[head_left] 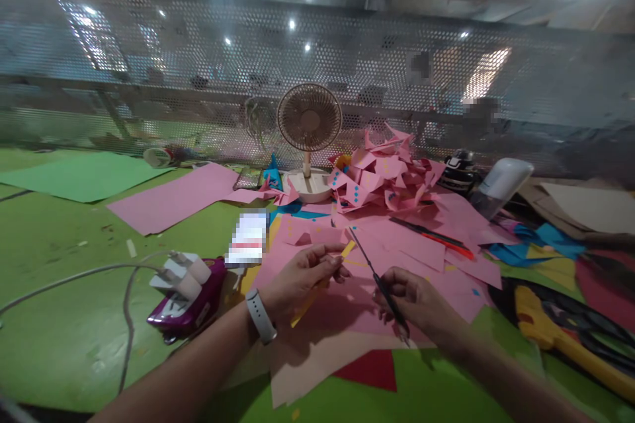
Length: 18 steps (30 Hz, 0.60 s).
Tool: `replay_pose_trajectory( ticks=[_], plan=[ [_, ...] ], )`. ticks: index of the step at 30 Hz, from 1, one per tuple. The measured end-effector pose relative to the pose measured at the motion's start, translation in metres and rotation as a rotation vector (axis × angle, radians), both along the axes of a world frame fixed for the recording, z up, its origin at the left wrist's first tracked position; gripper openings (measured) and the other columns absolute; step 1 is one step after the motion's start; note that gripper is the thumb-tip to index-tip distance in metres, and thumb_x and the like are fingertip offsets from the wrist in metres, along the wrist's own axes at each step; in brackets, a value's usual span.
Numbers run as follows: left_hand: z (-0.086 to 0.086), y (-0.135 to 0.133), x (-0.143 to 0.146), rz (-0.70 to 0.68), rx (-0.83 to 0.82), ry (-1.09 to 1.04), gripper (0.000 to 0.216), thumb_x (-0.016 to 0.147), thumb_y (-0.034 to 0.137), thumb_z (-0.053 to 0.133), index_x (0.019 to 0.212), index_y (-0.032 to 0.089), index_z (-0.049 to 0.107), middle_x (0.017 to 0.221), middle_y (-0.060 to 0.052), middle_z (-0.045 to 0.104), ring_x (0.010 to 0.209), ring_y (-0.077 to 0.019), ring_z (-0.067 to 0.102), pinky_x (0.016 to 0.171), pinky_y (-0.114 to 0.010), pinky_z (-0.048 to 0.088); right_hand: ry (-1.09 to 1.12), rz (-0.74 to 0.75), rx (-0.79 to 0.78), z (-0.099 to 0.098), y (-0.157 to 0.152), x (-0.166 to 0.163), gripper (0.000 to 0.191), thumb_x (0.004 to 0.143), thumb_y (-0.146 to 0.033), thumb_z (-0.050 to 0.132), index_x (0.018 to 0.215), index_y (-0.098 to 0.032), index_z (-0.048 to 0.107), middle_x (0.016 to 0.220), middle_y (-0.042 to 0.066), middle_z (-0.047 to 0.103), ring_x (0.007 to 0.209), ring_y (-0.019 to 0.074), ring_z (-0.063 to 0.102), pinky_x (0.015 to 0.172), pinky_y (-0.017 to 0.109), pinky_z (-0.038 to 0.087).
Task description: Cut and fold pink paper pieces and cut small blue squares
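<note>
My left hand point(310, 274), with a pale watch band on its wrist, pinches a narrow yellow paper strip point(348, 250) between thumb and fingers. More of the strip hangs below the palm. In my right hand point(409, 294) is a slim dark pair of scissors point(381, 285), seen almost edge-on. Their thin tip points up and away, close to the strip's upper end but apart from it. Both hands are above layered pink paper sheets point(362, 314). Small blue and yellow paper bits lie on the pink paper.
Folded pink paper pieces point(381, 175) are heaped beyond my hands, beside a small fan point(310, 117). A lit phone point(248, 238) and a purple power strip point(186, 307) with cables lie left. A yellow-handled tool point(538, 320) lies right; a mesh partition point(198, 102) stands behind.
</note>
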<state>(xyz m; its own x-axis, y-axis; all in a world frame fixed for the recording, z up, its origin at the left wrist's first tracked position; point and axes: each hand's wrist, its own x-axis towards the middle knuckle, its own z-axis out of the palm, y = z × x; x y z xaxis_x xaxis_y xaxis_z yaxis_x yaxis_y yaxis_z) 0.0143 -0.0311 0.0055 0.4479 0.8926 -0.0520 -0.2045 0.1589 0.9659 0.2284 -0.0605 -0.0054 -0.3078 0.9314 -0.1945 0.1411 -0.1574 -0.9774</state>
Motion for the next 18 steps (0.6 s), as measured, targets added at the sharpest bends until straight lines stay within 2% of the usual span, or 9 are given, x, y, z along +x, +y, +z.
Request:
replay_pose_trajectory(
  ticks=[2, 4, 6, 8, 10, 14, 18],
  plan=[
    [0.0, -0.001, 0.001, -0.017, -0.013, -0.03, 0.029, 0.075, 0.034, 0.068, 0.094, 0.014, 0.059, 0.074, -0.003, 0.065, 0.071, -0.0119, 0.059, 0.066, -0.024, 0.041, -0.001, 0.0, 0.014, -0.001, 0.0, 0.001, 0.039, 0.063, -0.045, 0.073, 0.077, -0.017, 0.05, 0.06, -0.002, 0.061, 0.048, 0.0097, 0.055, 0.039, 0.019, 0.042],
    [0.001, -0.002, 0.001, -0.04, -0.027, -0.03, 0.025, 0.074, 0.034, 0.068, 0.085, 0.014, 0.058, 0.078, -0.004, 0.065, 0.075, -0.0131, 0.06, 0.067, -0.024, 0.044, -0.005, 0.002, 0.022, -0.002, 0.0, 0.001, 0.038, 0.063, -0.043, 0.073, 0.077, -0.017, 0.05, 0.06, -0.002, 0.061, 0.048, 0.0098, 0.055, 0.04, 0.02, 0.042],
    [0.002, -0.001, 0.0, -0.024, -0.034, 0.019, 0.024, 0.076, 0.037, 0.066, 0.08, 0.015, 0.056, 0.077, -0.003, 0.064, 0.067, -0.0106, 0.06, 0.054, -0.019, 0.042, -0.009, 0.002, 0.019, -0.003, -0.001, 0.002, 0.038, 0.063, -0.043, 0.074, 0.077, -0.017, 0.05, 0.061, -0.002, 0.06, 0.048, 0.0098, 0.055, 0.04, 0.02, 0.042],
    [0.003, -0.001, 0.0, 0.002, -0.024, 0.087, 0.025, 0.078, 0.04, 0.062, 0.079, 0.016, 0.053, 0.066, 0.001, 0.061, 0.049, -0.0063, 0.053, 0.04, -0.015, 0.031, -0.015, -0.001, 0.009, -0.003, -0.001, 0.002, 0.038, 0.063, -0.043, 0.074, 0.077, -0.017, 0.05, 0.06, -0.003, 0.06, 0.047, 0.0093, 0.054, 0.039, 0.019, 0.041],
    [0.004, 0.0, -0.001, 0.011, 0.011, 0.12, 0.025, 0.08, 0.041, 0.059, 0.08, 0.017, 0.053, 0.053, 0.005, 0.055, 0.037, -0.004, 0.043, 0.035, -0.015, 0.024, -0.014, -0.003, 0.006, -0.002, -0.002, 0.002, 0.037, 0.064, -0.042, 0.074, 0.076, -0.017, 0.049, 0.058, -0.004, 0.059, 0.047, 0.0088, 0.053, 0.04, 0.019, 0.041],
    [0.003, 0.0, -0.002, 0.039, 0.086, 0.111, 0.025, 0.082, 0.041, 0.056, 0.086, 0.016, 0.055, 0.046, 0.006, 0.05, 0.037, -0.0053, 0.042, 0.038, -0.016, 0.029, 0.002, 0.004, 0.004, 0.003, -0.001, 0.003, 0.036, 0.065, -0.043, 0.072, 0.076, -0.017, 0.05, 0.057, -0.003, 0.059, 0.048, 0.0085, 0.054, 0.042, 0.019, 0.041],
    [0.004, 0.0, -0.003, 0.061, 0.113, 0.091, 0.023, 0.082, 0.039, 0.055, 0.084, 0.016, 0.055, 0.053, 0.004, 0.055, 0.043, -0.0058, 0.048, 0.043, -0.017, 0.032, -0.011, 0.006, -0.026, 0.008, -0.001, 0.003, 0.04, 0.068, -0.051, 0.067, 0.075, -0.016, 0.05, 0.051, -0.004, 0.056, 0.042, 0.0073, 0.05, 0.038, 0.017, 0.035]
  ],
)
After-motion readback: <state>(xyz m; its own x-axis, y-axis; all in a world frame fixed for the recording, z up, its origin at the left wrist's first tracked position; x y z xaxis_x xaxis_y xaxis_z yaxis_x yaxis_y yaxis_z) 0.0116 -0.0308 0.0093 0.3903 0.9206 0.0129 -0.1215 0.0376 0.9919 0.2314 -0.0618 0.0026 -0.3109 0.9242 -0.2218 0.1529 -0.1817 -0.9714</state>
